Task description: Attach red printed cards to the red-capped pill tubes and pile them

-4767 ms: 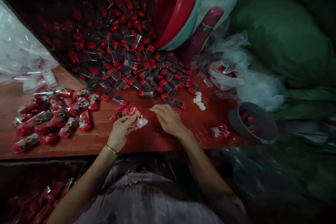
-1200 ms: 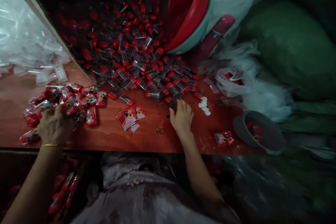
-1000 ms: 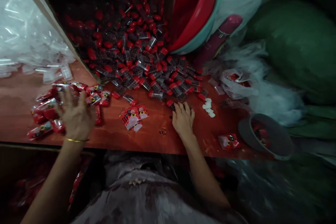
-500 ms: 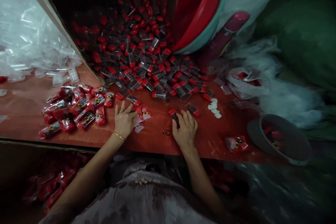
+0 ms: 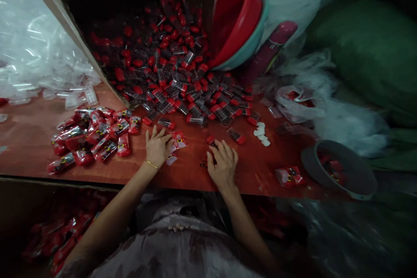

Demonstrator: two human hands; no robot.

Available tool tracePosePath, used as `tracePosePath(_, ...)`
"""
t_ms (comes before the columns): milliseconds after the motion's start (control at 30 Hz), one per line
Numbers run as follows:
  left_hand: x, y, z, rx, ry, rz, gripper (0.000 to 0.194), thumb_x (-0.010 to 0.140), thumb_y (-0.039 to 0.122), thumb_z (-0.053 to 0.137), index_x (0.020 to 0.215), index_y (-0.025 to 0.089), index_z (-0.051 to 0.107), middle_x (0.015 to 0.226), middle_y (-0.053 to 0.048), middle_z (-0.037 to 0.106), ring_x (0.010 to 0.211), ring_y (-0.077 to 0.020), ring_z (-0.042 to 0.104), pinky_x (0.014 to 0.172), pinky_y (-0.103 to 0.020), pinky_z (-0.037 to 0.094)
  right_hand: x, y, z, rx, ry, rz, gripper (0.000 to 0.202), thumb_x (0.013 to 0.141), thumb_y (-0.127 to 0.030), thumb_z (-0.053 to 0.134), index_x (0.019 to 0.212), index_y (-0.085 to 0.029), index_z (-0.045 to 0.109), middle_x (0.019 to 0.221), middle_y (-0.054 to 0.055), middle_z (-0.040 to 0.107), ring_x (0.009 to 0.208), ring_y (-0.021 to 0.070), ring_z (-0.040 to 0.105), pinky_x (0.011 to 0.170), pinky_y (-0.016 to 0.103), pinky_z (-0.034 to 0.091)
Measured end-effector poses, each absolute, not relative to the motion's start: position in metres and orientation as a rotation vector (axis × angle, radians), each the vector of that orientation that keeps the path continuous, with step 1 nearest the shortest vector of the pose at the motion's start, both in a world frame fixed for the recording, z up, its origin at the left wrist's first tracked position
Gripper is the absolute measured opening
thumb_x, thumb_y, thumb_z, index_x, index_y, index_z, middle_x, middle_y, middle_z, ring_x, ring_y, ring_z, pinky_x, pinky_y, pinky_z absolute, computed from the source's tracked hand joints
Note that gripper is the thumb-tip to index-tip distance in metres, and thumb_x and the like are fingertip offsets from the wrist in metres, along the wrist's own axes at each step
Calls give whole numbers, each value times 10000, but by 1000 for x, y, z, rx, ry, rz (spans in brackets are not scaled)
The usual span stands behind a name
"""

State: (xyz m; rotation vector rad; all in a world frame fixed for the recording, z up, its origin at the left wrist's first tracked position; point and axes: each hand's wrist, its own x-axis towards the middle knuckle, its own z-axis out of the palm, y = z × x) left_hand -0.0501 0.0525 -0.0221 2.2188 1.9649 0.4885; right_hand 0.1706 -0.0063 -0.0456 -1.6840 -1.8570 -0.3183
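Observation:
My left hand [image 5: 158,148], with a gold bangle at the wrist, rests on the table with fingers spread. Its thumb side touches a flat red printed wrapper [image 5: 179,140]; a pale wrapper piece [image 5: 171,159] lies just below. My right hand [image 5: 223,163] is open, palm down, its thumb apart from the fingers. Right by its fingertips lies a red-capped clear tube of dark pellets [image 5: 211,140], partly hidden by them. Small dark rings [image 5: 203,164] lie beside the right thumb. Another capped tube [image 5: 236,135] lies beyond that hand.
A tipped cardboard box [image 5: 78,34] spills many capped tubes [image 5: 182,82]. Wrapped red packs [image 5: 94,132] are piled left, near clear empty tubes [image 5: 78,95]. Rightward are white discs [image 5: 261,134], a wrapped pack [image 5: 289,177] and a grey basin [image 5: 365,182]. Red [image 5: 241,4] and teal basins [image 5: 257,39] lean behind.
My right thumb has moved away from the tube, and the hand has opened. My left hand stays at the printed wrapper. The whole view has shifted slightly.

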Motion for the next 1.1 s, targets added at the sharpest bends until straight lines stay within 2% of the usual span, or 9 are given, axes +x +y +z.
tracePosePath(100,-54,48,-23,2250,1965,445,357,826,400,514,1132,279,652,1337,-74,536,1335,-346,325,1063,-557,220,168,-8,-46,-1660,-1887,-262,217,875,-234,476,1007,-207,647,1159,85,647,1190,227,493,1019,422,266)
tracePosePath(233,-53,52,-25,2282,1977,492,254,832,364,511,968,316,720,1294,-38,578,1350,-333,301,1074,-571,186,167,-4,-47,-1644,-1879,-255,216,866,-211,479,998,-200,649,1137,90,654,1178,231,497,1010,422,260)
tracePosePath(333,-52,55,-26,2285,1961,535,254,843,367,495,909,314,735,1242,-29,618,1339,-330,324,1081,-569,175,165,-3,-46,-1617,-1881,-252,208,865,-201,480,981,-202,652,1124,90,663,1159,229,513,1008,427,260)
tracePosePath(400,-53,53,-26,2257,1956,509,278,848,383,483,954,300,727,1248,-42,613,1330,-335,338,1080,-563,184,162,-4,-45,-1600,-1884,-246,200,867,-203,482,970,-204,654,1111,86,672,1144,227,526,1009,429,263)
tracePosePath(500,-54,48,-25,2245,1951,462,354,847,399,484,1134,278,654,1360,-82,510,1342,-342,314,1072,-562,207,160,-5,-45,-1596,-1875,-233,182,877,-221,489,942,-210,659,1073,71,691,1095,216,562,1012,422,269)
tracePosePath(567,-53,46,-24,2246,1959,453,380,844,404,492,1175,278,627,1398,-92,463,1355,-346,283,1071,-565,203,159,-5,-46,-1603,-1871,-212,178,879,-232,495,933,-215,663,1059,61,698,1069,207,579,1018,417,266)
tracePosePath(767,-46,53,-24,2202,1984,561,262,842,378,503,950,299,728,1298,-37,571,1362,-333,272,1094,-572,143,158,-2,-44,-1586,-1845,-192,168,876,-228,504,915,-212,666,1034,54,712,1047,203,595,1017,417,265)
tracePosePath(933,-44,52,-25,2240,1898,692,236,846,312,502,859,298,738,1225,-21,626,1343,-309,323,1106,-567,113,154,-8,-41,-1523,-1841,-208,142,868,-202,522,897,-207,661,1008,38,721,1021,202,612,1020,414,266)
tracePosePath(1100,-41,50,-11,2117,1975,895,204,815,350,558,838,264,742,1241,-58,614,1327,-318,351,1090,-561,179,142,-13,-32,-1387,-1791,-64,141,861,-195,532,914,-213,662,993,38,723,1008,205,616,1015,422,283)
